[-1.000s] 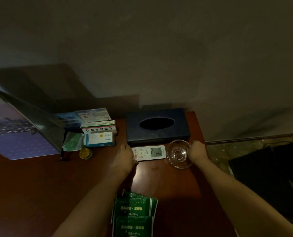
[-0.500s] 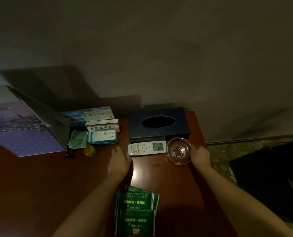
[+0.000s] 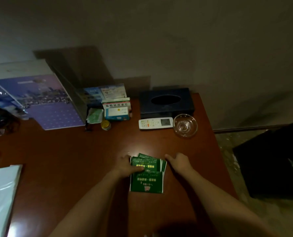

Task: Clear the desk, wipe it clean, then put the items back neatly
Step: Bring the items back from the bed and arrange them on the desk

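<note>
Packets (image 3: 146, 175) in green wrappers lie fanned in a small stack at the lower centre of the frame, on the reddish-brown desk (image 3: 65, 159). The left hand (image 3: 127, 165) grips the stack's left edge, its thumb lying over the top packet. The right hand (image 3: 178, 162) sits just beside the right edge with its fingers loosely curled; whether it has hold of the packets cannot be told. Higher up, a white remote (image 3: 155, 123) lies beside a glass ashtray (image 3: 185, 125), both in front of a dark tissue box (image 3: 166, 102).
</note>
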Motion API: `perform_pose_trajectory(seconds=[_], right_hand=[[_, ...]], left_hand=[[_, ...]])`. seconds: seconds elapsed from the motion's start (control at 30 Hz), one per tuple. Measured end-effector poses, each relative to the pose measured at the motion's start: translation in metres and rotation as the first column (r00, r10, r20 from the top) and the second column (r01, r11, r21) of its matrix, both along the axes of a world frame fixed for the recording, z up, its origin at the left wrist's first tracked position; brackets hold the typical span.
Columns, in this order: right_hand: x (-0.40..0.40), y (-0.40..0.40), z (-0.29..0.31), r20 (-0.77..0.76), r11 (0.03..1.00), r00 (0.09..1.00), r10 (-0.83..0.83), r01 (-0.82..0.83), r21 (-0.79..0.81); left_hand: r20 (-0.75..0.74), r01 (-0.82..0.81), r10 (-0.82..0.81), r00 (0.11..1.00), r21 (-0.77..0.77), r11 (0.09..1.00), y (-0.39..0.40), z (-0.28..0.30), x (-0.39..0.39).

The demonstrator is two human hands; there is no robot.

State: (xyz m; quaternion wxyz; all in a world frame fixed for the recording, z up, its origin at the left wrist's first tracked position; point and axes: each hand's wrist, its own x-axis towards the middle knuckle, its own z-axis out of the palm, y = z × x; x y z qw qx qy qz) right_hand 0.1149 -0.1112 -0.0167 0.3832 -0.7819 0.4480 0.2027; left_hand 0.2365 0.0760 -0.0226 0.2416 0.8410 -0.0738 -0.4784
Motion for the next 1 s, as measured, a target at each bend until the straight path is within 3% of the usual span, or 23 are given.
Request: perform_pose_trajectory(seconds=[0.17,0.33,0.53,0.67,0.77,0.87,1.0], right_hand=[[-0.012,0.024,0.003,-0.041,0.993,0.998,-0.039,0.043,0.105],[-0.006,0.043,0.002,-0.066,0.933,0.967,-0.248,0.256,0.253],[0.009,0.041,-0.008,-0.014,0.968,0.984,-0.178,0.178,0.179],[0.014,0.035,-0.018,0.022,0.928,0.954,-0.298,0.285,0.239],[0.018,0.032,-0.014,0.099,0.889,0.923,-0.371,0.322,0.325],[0.024,0.024,-0.004,0.241,0.895,0.899,-0.367,0.27,0.355],[0.041,0.01,0.013,0.41,0.916,0.848,-0.334,0.19,0.352]], left_hand=[[-0.027,0.009,-0.007,1.0,0.065,0.998,0.005,0.009,-0.03],[0.024,-0.049,0.048,0.999,0.06,0.997,-0.002,0.001,-0.038],[0.061,-0.081,0.079,0.995,0.033,0.996,-0.012,-0.016,-0.018],[0.078,-0.099,0.098,0.992,0.002,0.995,-0.018,-0.017,-0.008],[0.078,-0.063,0.066,0.995,-0.038,0.997,-0.02,-0.007,-0.003],[0.187,0.05,-0.032,0.982,-0.088,0.995,-0.023,0.005,0.008],[0.249,0.041,0.014,0.968,-0.213,0.976,-0.034,0.018,0.022]])
